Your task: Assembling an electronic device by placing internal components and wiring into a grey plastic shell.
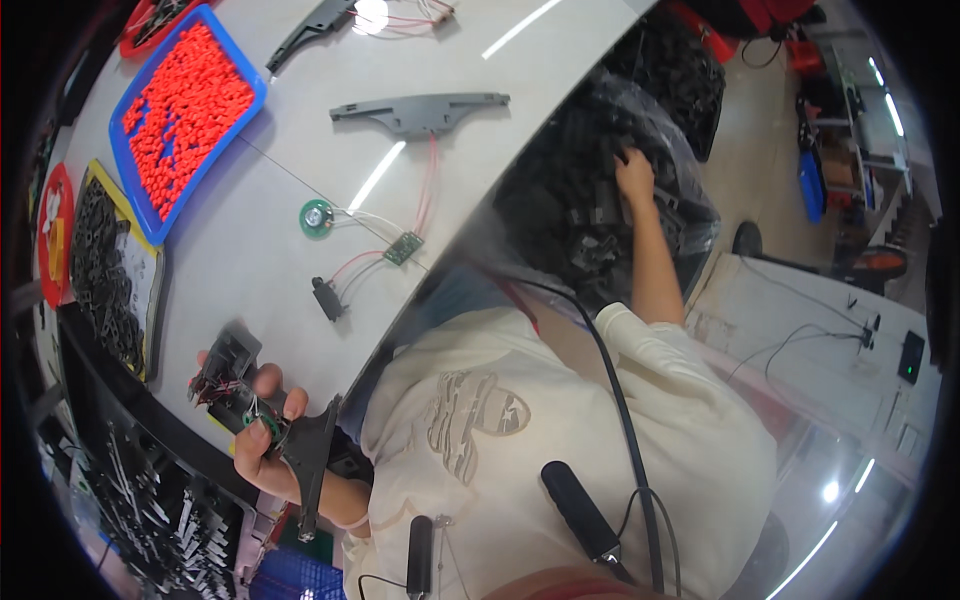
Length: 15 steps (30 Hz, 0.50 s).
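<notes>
My left hand (pixel 262 440), low at the left by the table's near edge, is closed around a dark plastic housing (pixel 235 352) with thin wires and a small round green speaker. A long grey winged plastic piece (pixel 315 455) sticks out beside the palm, and I cannot tell whether it is joined to the housing. Out to the right, my right hand (pixel 636 175) reaches into a bin lined with clear plastic (pixel 690 215). It is among black plastic parts (pixel 590 215), its fingers curled together; what they pinch is lost against the dark parts.
On the white table (pixel 290 120) lies another grey winged piece (pixel 420 112), wired to a green circuit board (pixel 404 248), a speaker (pixel 316 218) and a small black part (pixel 327 298). A blue tray (pixel 255 85) holds small red pieces. Dark parts fill a yellow-edged tray (pixel 157 310).
</notes>
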Available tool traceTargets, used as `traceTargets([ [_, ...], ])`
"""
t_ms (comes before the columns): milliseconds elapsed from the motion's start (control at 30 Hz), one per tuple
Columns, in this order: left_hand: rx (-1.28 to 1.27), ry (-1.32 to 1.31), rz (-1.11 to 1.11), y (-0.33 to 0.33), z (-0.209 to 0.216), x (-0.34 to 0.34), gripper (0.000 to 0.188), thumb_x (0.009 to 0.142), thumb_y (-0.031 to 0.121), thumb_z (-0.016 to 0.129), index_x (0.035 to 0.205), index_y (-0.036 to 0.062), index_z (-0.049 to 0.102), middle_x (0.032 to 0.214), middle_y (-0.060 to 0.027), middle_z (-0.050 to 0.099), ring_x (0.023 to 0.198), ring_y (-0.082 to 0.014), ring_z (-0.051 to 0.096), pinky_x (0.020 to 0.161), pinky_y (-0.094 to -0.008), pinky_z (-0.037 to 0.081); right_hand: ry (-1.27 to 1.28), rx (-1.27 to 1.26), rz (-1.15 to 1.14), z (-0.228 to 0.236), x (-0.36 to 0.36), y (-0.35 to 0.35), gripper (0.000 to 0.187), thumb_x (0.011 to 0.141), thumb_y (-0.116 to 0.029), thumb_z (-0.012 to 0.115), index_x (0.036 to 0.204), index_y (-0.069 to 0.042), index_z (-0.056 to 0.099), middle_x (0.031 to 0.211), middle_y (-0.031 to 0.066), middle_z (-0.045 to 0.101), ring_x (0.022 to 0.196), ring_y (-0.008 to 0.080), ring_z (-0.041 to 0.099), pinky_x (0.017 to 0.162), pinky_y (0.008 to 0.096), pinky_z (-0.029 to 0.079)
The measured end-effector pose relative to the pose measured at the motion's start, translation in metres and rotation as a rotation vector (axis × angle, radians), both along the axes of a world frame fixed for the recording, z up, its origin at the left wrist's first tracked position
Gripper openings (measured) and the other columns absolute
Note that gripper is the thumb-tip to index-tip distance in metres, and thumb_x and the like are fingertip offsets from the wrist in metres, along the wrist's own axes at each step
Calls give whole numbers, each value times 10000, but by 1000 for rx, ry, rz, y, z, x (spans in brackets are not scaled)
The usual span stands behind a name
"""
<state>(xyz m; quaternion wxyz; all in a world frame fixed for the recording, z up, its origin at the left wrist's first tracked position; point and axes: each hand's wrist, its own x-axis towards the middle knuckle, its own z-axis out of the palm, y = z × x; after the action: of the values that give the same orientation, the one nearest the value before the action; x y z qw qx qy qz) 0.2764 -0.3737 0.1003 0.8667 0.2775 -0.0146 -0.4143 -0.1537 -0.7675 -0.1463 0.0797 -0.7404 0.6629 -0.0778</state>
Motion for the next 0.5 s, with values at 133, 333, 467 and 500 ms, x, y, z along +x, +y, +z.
traceTargets([
  [133, 6, 72, -58, -10, 0, 0, 804, 703, -139, 518, 1437, 100, 293, 1488, -158, 257, 1043, -237, 439, 735, -334, 442, -123, 313, -66, 27, 11, -26, 531, 827, -402, 603, 1299, -161, 561, 1334, 165, 519, 1222, 358, 497, 1015, 519, 355],
  [333, -11, 75, -66, -11, -2, -6, 797, 707, -145, 498, 1434, 114, 301, 1481, -171, 258, 1040, -246, 438, 751, -343, 440, 68, 335, 22, 43, 72, 18, 565, 822, -541, 586, 1255, -179, 579, 1375, 165, 464, 1291, 397, 410, 1022, 733, 113],
  [467, -1, 82, -67, -7, 0, -7, 820, 691, -125, 504, 1444, 120, 291, 1439, -169, 302, 1037, -248, 441, 736, -350, 446, 193, 354, 261, 71, 76, 58, 496, 761, -439, 694, 1150, -138, 624, 1235, 116, 580, 1154, 349, 545, 1026, 705, 157],
  [500, 41, 88, -38, -7, 0, -7, 824, 683, -108, 512, 1446, 111, 289, 1405, -165, 331, 1029, -248, 440, 724, -351, 450, 249, 277, 369, 82, 78, 64, 407, 718, -329, 755, 1044, -107, 652, 1056, 89, 664, 1021, 335, 614, 965, 600, 347],
])
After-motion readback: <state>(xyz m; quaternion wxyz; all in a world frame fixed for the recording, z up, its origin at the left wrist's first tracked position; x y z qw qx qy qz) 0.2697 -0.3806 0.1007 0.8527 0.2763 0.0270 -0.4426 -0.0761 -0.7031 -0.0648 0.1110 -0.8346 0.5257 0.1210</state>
